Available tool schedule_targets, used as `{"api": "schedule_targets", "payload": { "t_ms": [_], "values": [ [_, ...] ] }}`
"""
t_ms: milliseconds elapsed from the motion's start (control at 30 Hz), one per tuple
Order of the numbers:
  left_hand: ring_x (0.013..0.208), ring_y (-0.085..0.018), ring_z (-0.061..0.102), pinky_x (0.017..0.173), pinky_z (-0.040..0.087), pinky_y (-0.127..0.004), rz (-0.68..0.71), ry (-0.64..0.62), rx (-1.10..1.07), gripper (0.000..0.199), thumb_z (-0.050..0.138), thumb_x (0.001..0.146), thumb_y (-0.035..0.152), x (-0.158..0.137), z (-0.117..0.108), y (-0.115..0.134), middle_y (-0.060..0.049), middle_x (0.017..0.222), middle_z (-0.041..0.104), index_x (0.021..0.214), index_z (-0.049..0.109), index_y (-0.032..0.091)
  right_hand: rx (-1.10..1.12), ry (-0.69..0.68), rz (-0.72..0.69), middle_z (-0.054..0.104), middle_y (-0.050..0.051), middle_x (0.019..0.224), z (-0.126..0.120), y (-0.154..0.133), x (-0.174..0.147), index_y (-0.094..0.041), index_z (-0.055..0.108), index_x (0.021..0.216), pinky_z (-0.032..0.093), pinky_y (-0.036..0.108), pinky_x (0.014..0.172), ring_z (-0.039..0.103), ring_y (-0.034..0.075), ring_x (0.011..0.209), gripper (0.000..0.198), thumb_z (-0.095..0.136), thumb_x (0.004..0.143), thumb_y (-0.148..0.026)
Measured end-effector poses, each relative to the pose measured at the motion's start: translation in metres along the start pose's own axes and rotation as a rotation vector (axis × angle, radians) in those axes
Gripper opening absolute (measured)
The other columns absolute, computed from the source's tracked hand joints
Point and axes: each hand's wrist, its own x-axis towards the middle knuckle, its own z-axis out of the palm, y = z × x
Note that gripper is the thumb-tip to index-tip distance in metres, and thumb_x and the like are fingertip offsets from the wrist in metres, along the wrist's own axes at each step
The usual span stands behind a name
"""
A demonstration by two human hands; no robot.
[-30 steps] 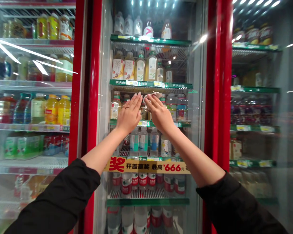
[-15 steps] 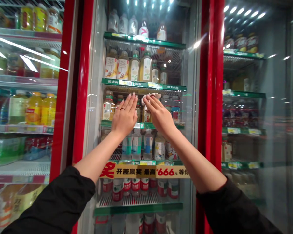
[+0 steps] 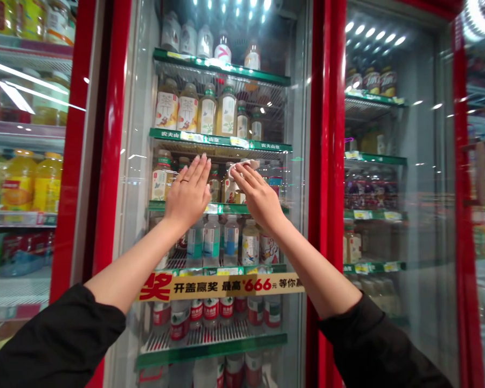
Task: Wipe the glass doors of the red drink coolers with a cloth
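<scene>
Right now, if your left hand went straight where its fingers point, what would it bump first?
Most likely the glass door, in front of the bottles. The left hand may even be touching it, but depth is unclear.

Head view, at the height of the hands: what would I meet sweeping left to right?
Orange-yellow bottles → red frame strip left of the middle door → left hand → right hand, its fingers over a white cloth → red frame strip right of that door → dark purple bottles.
</scene>
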Motion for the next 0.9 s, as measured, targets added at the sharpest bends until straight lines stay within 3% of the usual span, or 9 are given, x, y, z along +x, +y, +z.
{"api": "schedule_targets", "payload": {
  "t_ms": [133, 267, 433, 533, 667, 767, 900],
  "values": [
    [0.171, -0.027, 0.032, 0.142, 0.027, -0.054, -0.020, 0.002, -0.006, 0.073, 0.041, 0.109, 0.023, 0.005, -0.004, 0.012, -0.005, 0.184, 0.031, 0.180, 0.021, 0.024, 0.000, 0.064, 0.096, 0.053, 0.008, 0.173, -0.008, 0.018, -0.010, -0.024, 0.051, 0.168, 0.049, 0.052, 0.135, 0.045, 0.027, 0.166, 0.069, 0.040, 0.104, 0.000],
    [0.172, -0.024, 0.030, 0.143, 0.024, -0.049, 0.073, -0.086, -0.014, 0.071, 0.041, 0.108, 0.020, 0.015, -0.003, 0.046, -0.006, 0.184, 0.032, 0.178, 0.027, 0.018, 0.032, 0.115, 0.176, 0.052, 0.007, 0.175, -0.004, 0.015, -0.027, -0.032, 0.037, 0.174, 0.050, 0.058, 0.133, 0.043, 0.028, 0.167, 0.077, 0.042, 0.104, -0.002],
    [0.173, -0.023, 0.027, 0.142, 0.024, -0.044, 0.090, -0.179, 0.013, 0.070, 0.040, 0.108, 0.021, 0.022, 0.015, 0.082, -0.009, 0.185, 0.028, 0.176, 0.029, 0.010, 0.072, 0.024, 0.151, 0.051, 0.004, 0.176, -0.010, 0.027, -0.014, -0.029, 0.048, 0.170, 0.043, 0.054, 0.138, 0.040, 0.024, 0.168, 0.068, 0.039, 0.106, -0.006],
    [0.173, -0.023, 0.025, 0.142, 0.024, -0.044, 0.048, -0.195, 0.033, 0.072, 0.038, 0.107, 0.022, 0.020, 0.028, 0.087, -0.009, 0.185, 0.026, 0.177, 0.026, 0.010, 0.066, 0.017, 0.188, 0.048, 0.004, 0.177, -0.020, 0.046, -0.009, -0.026, 0.048, 0.169, 0.038, 0.052, 0.140, 0.037, 0.023, 0.170, 0.067, 0.035, 0.107, -0.006],
    [0.173, -0.023, 0.024, 0.142, 0.024, -0.047, 0.049, -0.167, 0.041, 0.074, 0.035, 0.109, 0.024, 0.015, 0.038, 0.085, -0.008, 0.186, 0.023, 0.179, 0.017, 0.012, 0.067, 0.058, 0.299, 0.044, 0.005, 0.179, -0.022, 0.051, -0.027, -0.025, 0.043, 0.172, 0.041, 0.054, 0.139, 0.035, 0.026, 0.170, 0.069, 0.036, 0.106, -0.006],
    [0.173, -0.023, 0.024, 0.142, 0.023, -0.047, 0.057, -0.152, 0.045, 0.074, 0.034, 0.110, 0.024, 0.014, 0.039, 0.085, -0.009, 0.186, 0.021, 0.179, 0.012, 0.011, 0.100, 0.030, 0.257, 0.046, 0.003, 0.179, -0.019, 0.042, -0.034, -0.027, 0.045, 0.171, 0.041, 0.052, 0.139, 0.036, 0.025, 0.170, 0.067, 0.037, 0.107, -0.007],
    [0.174, -0.024, 0.023, 0.142, 0.023, -0.047, 0.062, -0.153, 0.034, 0.074, 0.035, 0.110, 0.024, 0.015, 0.038, 0.084, -0.009, 0.186, 0.021, 0.180, 0.012, 0.012, 0.095, -0.040, 0.162, 0.046, 0.000, 0.179, -0.022, 0.045, -0.019, -0.030, 0.046, 0.170, 0.037, 0.051, 0.141, 0.035, 0.022, 0.170, 0.071, 0.037, 0.105, -0.003]
  ]
}}
